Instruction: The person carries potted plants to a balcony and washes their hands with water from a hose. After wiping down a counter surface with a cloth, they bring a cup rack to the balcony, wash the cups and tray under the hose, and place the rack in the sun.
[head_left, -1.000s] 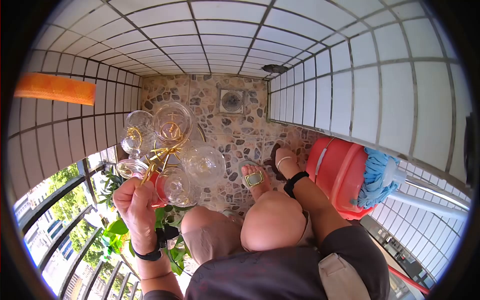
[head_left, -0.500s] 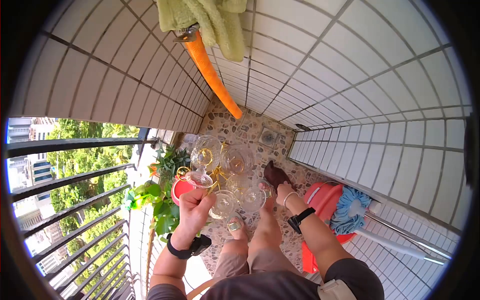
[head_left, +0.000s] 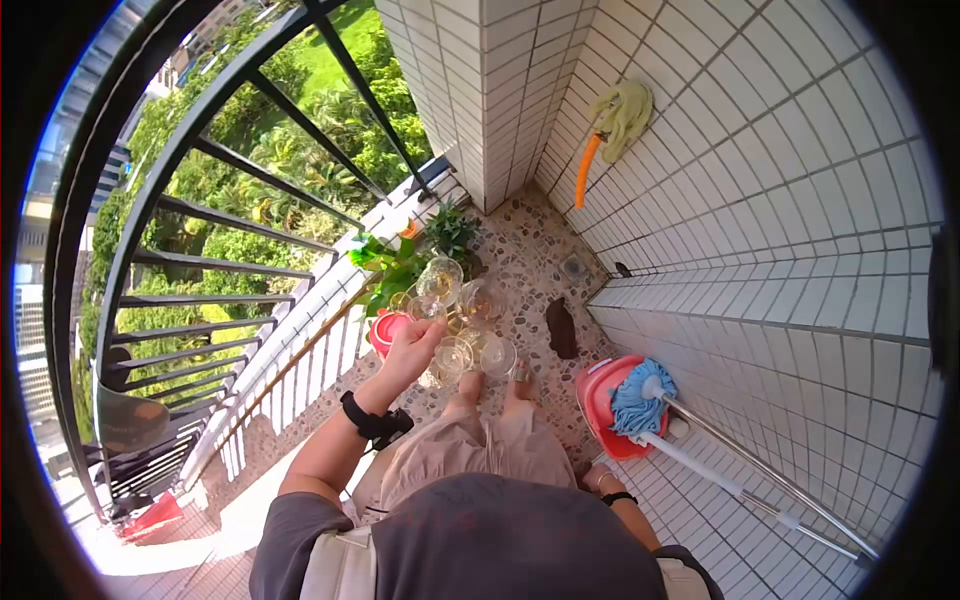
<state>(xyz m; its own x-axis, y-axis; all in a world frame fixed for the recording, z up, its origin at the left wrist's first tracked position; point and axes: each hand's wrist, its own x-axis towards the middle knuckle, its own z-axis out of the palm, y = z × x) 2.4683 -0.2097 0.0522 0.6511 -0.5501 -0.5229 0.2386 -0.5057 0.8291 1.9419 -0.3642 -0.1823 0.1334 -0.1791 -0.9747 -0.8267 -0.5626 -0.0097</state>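
My left hand (head_left: 413, 353) is closed in a fist around the gold metal stand, whose upper part it hides. Several clear glass cups (head_left: 497, 354) hang around this gold cup stand (head_left: 462, 325), just above the floor in front of my feet. Beside the fist, on its left, is a round red container (head_left: 386, 331). My right hand (head_left: 601, 478) hangs low by my right hip, away from the stand and near the mop bucket. Its fingers are mostly hidden, so their pose is unclear.
A red bucket (head_left: 592, 385) holds a blue mop head (head_left: 642, 397) with long handles at right. An orange hose (head_left: 587, 172) and green towel (head_left: 625, 118) hang on the tiled wall. Green plants (head_left: 453, 230) line the black railing (head_left: 225, 262). A dark brown object (head_left: 562, 328) lies on the pebbled floor.
My view has turned toward the railing and moved back from the hose. My right hand has dropped from in front of me to my hip. My left hand still grips the cup stand.
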